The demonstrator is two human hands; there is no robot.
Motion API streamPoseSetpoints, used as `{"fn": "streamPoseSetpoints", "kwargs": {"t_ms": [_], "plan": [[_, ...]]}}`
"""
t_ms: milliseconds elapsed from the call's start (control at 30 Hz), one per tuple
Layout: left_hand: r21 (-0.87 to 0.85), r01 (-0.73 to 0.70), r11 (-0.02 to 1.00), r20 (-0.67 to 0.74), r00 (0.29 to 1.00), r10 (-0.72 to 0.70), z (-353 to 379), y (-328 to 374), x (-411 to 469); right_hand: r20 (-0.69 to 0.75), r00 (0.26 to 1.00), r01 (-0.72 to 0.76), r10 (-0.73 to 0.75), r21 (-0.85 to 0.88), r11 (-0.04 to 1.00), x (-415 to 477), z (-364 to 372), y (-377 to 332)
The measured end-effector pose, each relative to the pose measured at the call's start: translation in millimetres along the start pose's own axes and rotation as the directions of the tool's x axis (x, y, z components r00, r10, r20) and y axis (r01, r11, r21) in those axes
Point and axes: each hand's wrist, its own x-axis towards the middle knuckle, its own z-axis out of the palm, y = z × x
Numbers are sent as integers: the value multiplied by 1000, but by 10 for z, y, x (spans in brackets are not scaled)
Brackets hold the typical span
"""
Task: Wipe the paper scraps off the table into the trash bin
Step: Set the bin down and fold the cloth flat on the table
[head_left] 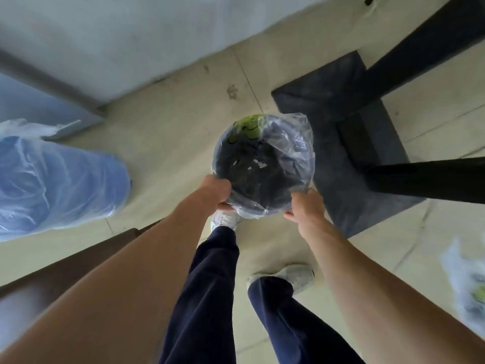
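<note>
Both hands grip the near rim of the trash bin, left hand and right hand closed on its clear liner, scraps already inside, so carry it level, liner pinched, clear of the black table leg.

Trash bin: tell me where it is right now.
In the head view, the round dark trash bin lined with clear plastic sits centre frame above the floor, gripped at its near rim by the left hand and right hand, beside the dark table base.
</note>
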Motion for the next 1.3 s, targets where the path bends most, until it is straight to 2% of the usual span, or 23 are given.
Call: {"fn": "streamPoseSetpoints", "kwargs": {"t_ms": [67, 167, 267, 400, 500, 600, 667, 767, 833, 967, 1067, 1167, 1300], "plan": [[-39, 11, 999, -20, 1000, -12, 59, 21, 271, 12, 1000, -8, 8, 30, 1000, 278, 145, -16], [-81, 29, 996, -50, 998, -33, 132, -4, 721, -44, 998, -44, 46, 48, 998, 624, 352, 5], [-78, 54, 995, -69, 996, -60, 231, -108, 1132, -65, 994, -86, 87, 8, 996, 935, 513, 84], [-70, 49, 996, -109, 992, -56, 307, -166, 1536, -84, 988, -123, 130, 81, 989, 1276, 667, 166], [-4, 5, 1000, -158, 987, -5, 317, -143, 1688, -140, 990, -24, 31, 50, 998, 1439, 802, 186], [34, 5, 999, -157, 988, 1, 308, -128, 1704, -40, 999, -19, 23, 76, 997, 1479, 817, 179], [61, 21, 998, -138, 990, -13, 274, -126, 1655, -50, 995, -80, 83, 70, 994, 1377, 739, 149], [87, 47, 995, -133, 991, -35, 192, -35, 1436, -42, 996, -81, 82, 18, 997, 1169, 599, 78], [127, 43, 991, -146, 989, -24, 102, 87, 1214, -87, 994, -61, 59, -24, 998, 986, 489, -12], [243, -60, 968, -134, 987, 94, -169, 377, 490, -67, 996, -61, 58, -45, 997, 283, 262, -257], [280, -131, 951, -108, 980, 166, -372, 591, -155, -41, 999, 6, -9, -72, 997, -472, 101, -522], [271, -190, 944, -42, 977, 209, -499, 866, -947, -9, 997, 73, -74, -36, 997, -1183, -167, -731], [280, -281, 918, 133, 958, 253, -610, 1197, -2044, -1, 989, 148, -148, 20, 989, -2037, -547, -828]]}}
